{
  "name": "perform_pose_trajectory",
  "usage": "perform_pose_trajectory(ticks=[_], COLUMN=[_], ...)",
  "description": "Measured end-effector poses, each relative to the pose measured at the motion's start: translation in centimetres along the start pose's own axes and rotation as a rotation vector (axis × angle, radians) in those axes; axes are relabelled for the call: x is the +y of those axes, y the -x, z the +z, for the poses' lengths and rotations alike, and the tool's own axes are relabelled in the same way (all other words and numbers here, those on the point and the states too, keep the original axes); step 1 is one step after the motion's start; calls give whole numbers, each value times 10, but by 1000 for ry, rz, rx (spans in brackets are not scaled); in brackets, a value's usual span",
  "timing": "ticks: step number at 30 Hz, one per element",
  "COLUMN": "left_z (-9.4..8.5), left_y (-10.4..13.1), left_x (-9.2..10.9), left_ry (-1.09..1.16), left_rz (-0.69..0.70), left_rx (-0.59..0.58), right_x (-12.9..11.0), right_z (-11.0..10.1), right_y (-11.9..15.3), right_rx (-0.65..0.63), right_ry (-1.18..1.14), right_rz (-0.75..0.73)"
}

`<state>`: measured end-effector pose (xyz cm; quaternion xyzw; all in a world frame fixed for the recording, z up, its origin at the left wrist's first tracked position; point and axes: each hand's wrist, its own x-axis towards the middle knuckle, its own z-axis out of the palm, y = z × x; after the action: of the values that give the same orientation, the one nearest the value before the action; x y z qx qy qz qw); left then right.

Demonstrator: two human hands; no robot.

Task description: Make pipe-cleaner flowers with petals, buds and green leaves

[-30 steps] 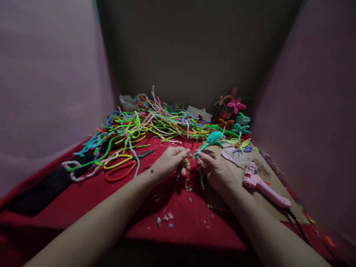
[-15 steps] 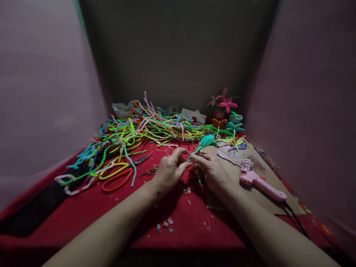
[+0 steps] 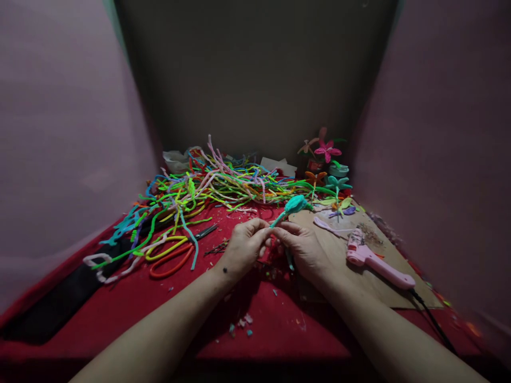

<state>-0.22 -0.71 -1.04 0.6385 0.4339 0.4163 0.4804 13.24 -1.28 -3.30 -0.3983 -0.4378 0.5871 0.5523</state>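
A turquoise pipe cleaner flower with a closed, bud-like head points away from me above the table. Its thin stem runs down between my two hands. My left hand pinches the stem with thumb and fingertips. Close against it, my right hand also has its fingers closed on the stem. Below the right hand hangs a teal end of pipe cleaner; whether it belongs to the same stem is hidden by the fingers.
A tangled heap of pipe cleaners lies at the back. Left are scissors with red and yellow handles. A pink glue gun rests on cardboard at right. Finished flowers stand behind. Scraps litter the red cloth.
Both hands have drawn together on the stem, and the fingertips now meet around it. The flower head has shifted slightly to the left and down.
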Motion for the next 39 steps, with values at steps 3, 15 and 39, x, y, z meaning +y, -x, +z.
perform_pose_trajectory(ticks=[3,15,39], left_z=[0,-12,-16], left_y=[0,-6,-3], left_x=[3,0,7], left_ry=[156,234,534], left_rz=[-85,-188,-294], left_rx=[-24,-236,-399], right_x=[1,-10,-17], right_z=[-1,-2,-6], right_y=[-1,6,1], right_rx=[-56,-50,-182], right_ry=[-17,129,23], right_rz=[-7,-125,-146])
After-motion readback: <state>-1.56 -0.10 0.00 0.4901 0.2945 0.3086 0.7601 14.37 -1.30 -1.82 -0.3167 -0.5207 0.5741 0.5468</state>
